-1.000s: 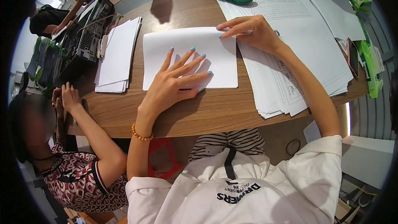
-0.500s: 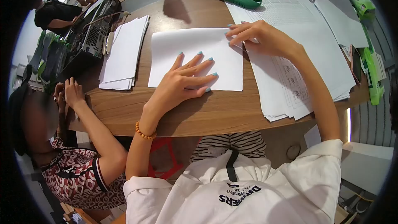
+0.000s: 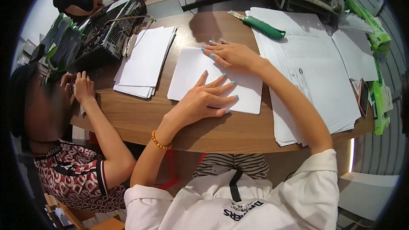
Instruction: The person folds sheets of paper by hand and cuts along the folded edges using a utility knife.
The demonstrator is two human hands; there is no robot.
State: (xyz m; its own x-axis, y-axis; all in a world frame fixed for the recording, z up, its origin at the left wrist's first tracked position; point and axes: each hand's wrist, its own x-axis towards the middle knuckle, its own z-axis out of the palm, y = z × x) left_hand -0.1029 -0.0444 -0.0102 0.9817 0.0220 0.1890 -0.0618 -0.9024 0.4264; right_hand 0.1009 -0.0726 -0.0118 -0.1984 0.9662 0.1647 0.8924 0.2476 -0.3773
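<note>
White paper [image 3: 249,96] lies on the wooden table in front of me; it looks folded over along its far edge. My left hand [image 3: 206,97] rests on its near half with fingers spread, and an orange bead bracelet [image 3: 160,141] circles that wrist. Across the far edge of the same paper lies my right hand [image 3: 232,56], palm down with its fingers stretched to the left. Neither hand grips anything. Beyond my right hand, a green utility knife [image 3: 264,26] with its blade out lies on a spread of printed sheets [image 3: 328,89].
To the left are a stack of white paper [image 3: 142,66] and an opened computer case [image 3: 113,34]. A co-worker's hand [image 3: 84,87] is at the table's left edge; other people stand at the back. A phone [image 3: 363,98] and green packaging [image 3: 379,89] lie at the right.
My right hand has slid left along the paper's far edge, from its right corner towards the left. That raised edge now looks flatter. My left hand stays on the paper; the camera view has shifted.
</note>
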